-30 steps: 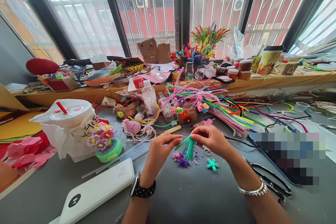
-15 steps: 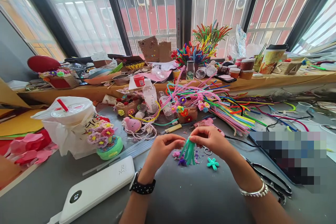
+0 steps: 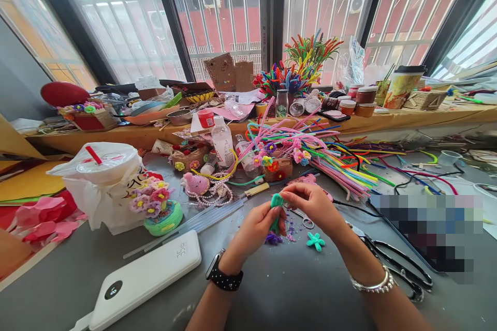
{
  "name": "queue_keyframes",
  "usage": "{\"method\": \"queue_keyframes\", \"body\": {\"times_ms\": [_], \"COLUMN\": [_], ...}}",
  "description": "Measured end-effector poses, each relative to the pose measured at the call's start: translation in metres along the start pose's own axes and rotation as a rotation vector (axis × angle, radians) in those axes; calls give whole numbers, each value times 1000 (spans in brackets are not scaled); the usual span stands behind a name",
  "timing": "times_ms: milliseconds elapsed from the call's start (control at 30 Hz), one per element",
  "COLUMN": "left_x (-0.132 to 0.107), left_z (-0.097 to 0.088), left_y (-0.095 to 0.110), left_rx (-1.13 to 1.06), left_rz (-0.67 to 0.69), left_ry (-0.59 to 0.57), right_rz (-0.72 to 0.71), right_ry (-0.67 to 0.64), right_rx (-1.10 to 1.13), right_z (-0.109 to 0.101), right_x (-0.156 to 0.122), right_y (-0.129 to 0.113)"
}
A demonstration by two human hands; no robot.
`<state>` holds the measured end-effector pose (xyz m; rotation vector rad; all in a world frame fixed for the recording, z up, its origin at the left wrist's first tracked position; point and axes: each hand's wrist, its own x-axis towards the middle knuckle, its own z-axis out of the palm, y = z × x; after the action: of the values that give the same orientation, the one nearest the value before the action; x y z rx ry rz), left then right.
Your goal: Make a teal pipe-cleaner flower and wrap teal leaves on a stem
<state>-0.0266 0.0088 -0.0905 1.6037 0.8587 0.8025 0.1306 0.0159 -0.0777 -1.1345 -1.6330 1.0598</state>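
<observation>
Green fuzzy-stem bundle (image 3: 276, 200) is held above the grey table (image 3: 279, 289), gripped in the left hand (image 3: 256, 227) and pinched at its upper edge by the right hand (image 3: 313, 206); judged light, soft and bendable, best taken at its gathered top.

This is a small craft workshop. From the near edge of the grey table (image 3: 279, 305), coloured pipe cleaners (image 3: 345, 171) heap at one o'clock, clear glue sticks (image 3: 209, 220) and fuzzy flowers (image 3: 152, 199) sit toward eleven, and bunched stems (image 3: 287, 83) brighten the ledge (image 3: 407, 120) at twelve.
</observation>
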Motion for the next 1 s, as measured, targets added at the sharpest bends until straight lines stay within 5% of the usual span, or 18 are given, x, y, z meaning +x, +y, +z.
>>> {"method": "queue_keyframes", "body": {"times_ms": [200,500,800,1000], "left_x": [1,2,1,-2], "left_z": [-2,0,-2,0], "left_y": [2,0,-2,4], "left_rx": [-108,-158,-86,-217], "left_rz": [6,-3,16,-48], "left_ry": [67,64,38,11], "right_rz": [22,114,139,120], "right_ry": [-24,-82,-72,-39], "right_rx": [-81,256,284,492], "right_z": [-11,3,0,11], "right_x": [-1,0,0,-1], "right_y": [-3,1,0,5]}}
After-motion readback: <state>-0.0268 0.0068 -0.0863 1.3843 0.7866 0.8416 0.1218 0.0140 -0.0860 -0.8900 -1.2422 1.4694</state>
